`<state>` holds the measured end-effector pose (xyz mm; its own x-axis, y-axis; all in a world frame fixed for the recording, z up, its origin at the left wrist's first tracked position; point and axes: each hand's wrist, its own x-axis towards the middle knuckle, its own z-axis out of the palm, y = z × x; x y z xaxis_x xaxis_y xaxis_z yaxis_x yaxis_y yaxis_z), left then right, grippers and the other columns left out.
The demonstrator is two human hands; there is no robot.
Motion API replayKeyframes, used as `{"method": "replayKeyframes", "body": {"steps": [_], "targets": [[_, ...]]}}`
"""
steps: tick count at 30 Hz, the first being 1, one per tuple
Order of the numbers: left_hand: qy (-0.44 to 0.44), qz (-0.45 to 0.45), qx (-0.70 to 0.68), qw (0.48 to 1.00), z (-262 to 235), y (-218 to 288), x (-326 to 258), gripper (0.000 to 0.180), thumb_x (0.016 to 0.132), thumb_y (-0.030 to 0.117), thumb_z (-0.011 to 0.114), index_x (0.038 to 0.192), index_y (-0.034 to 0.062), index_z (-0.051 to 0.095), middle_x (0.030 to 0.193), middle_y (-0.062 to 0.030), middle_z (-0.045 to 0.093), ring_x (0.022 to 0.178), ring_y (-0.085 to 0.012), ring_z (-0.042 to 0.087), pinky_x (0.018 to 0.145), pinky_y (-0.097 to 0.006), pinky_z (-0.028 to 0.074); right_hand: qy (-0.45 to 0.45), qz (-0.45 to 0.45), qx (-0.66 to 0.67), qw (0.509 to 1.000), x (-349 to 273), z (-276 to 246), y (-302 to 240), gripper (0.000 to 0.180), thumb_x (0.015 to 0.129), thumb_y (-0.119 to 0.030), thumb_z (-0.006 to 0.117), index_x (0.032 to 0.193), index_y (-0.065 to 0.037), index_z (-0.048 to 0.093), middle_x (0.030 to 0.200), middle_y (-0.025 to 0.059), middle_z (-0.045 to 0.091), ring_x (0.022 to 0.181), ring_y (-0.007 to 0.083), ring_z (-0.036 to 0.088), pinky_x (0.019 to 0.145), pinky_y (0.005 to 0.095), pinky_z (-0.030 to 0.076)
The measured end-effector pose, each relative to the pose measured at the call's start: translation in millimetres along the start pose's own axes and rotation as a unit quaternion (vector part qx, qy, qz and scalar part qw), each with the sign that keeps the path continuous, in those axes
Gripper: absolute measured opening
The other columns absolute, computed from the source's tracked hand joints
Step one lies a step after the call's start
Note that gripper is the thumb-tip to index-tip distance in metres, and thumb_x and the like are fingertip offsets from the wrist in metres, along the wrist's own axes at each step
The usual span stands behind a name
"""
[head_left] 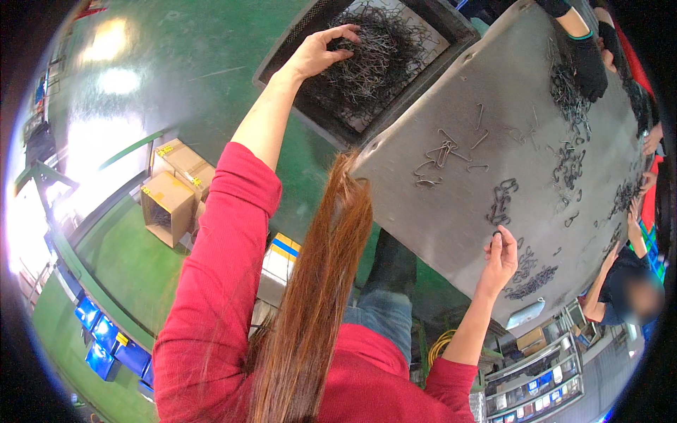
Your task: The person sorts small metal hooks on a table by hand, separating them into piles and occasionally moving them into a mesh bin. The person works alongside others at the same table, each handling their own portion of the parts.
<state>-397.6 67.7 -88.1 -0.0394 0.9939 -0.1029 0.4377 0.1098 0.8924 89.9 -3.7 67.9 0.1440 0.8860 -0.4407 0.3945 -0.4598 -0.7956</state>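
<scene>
Centrally, hair point(321, 282) obstructs; left grip point(319, 55) wide at wire hooks point(377, 67), right grip point(501, 261) pinching hook point(497, 233).

A glossy green floor point(204, 46) spread around a grey-topped table point(423, 233), and white glare point(106, 144) lit the far left. Cardboard boxes point(185, 163) stood beside one another, with blue bins point(101, 361) at the lower left. Toward the lower right, a shelf rack point(532, 377) held blue and white items near coiled yellow cable point(438, 347).
</scene>
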Motion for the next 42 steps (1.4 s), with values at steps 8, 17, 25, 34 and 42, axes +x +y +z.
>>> {"method": "replayKeyframes", "body": {"steps": [8, 17, 25, 34, 42], "targets": [[0.004, 0.016, -0.118, 0.993, 0.7, -7.7, -0.7, 0.039, 0.08, 0.004, 0.067, 0.118, 0.0101, 0.059, 0.133, -0.0068, 0.052, 0.123, -0.0167, 0.047, 0.104, -0.03, 0.036, 0.001, -0.009, -0.003, 1.0, -3.1, 9.9, -6.3, 0.017, 0.091, -0.01, 0.06, 0.107, -0.004, 0.064, 0.085, -0.0033, 0.058, 0.066, 0.0035, 0.049, 0.058, 0.0178, 0.04], [0.233, -0.181, 0.157, 0.943, 97.3, 30.4, -13.9, 0.078, 0.081, 0.034, 0.063, 0.141, 0.0016, 0.027, 0.147, -0.0253, 0.024, 0.137, -0.0435, 0.018, 0.108, -0.061, 0.018, -0.038, -0.01, -0.03, 0.999, -12.7, 32.5, -13.5, 0.017, 0.091, -0.01, 0.06, 0.105, -0.003, 0.063, 0.086, -0.0012, 0.059, 0.066, 0.0045, 0.05, 0.059, 0.0185, 0.04], [0.08, -0.196, 0.123, 0.97, 130.8, 93.8, -3.7, 0.077, 0.09, 0.054, 0.044, 0.143, 0.0024, 0.028, 0.151, -0.0275, 0.003, 0.139, -0.0469, -0.005, 0.11, -0.06, 0.011, -0.077, -0.027, -0.06, 0.995, -14.0, 58.9, -30.7, 0.016, 0.091, -0.008, 0.059, 0.105, -0.001, 0.063, 0.087, -0.0009, 0.059, 0.067, 0.0045, 0.05, 0.06, 0.0188, 0.041], [0.081, -0.185, 0.346, 0.916, 97.7, 59.6, -34.2, 0.06, 0.09, 0.022, 0.051, 0.144, 0.0209, 0.026, 0.151, -0.0107, 0.023, 0.14, -0.0316, 0.021, 0.102, -0.069, 0.021, -0.096, -0.026, -0.051, 0.994, -12.1, 82.4, -51.9, 0.015, 0.09, -0.006, 0.059, 0.104, -0.003, 0.063, 0.087, -0.001, 0.056, 0.068, 0.0051, 0.05, 0.061, 0.0186, 0.042], [0.067, -0.156, 0.405, 0.898, 64.9, 44.9, -44.0, 0.062, 0.09, 0.02, 0.052, 0.145, 0.0243, 0.024, 0.149, -0.0069, 0.027, 0.136, -0.0258, 0.031, 0.1, -0.069, 0.026, -0.089, -0.019, -0.025, 0.996, -10.0, 72.9, -50.5, 0.015, 0.09, -0.004, 0.059, 0.104, 0.0, 0.063, 0.092, 0.0003, 0.054, 0.07, 0.0062, 0.05, 0.062, 0.0195, 0.042]]}}
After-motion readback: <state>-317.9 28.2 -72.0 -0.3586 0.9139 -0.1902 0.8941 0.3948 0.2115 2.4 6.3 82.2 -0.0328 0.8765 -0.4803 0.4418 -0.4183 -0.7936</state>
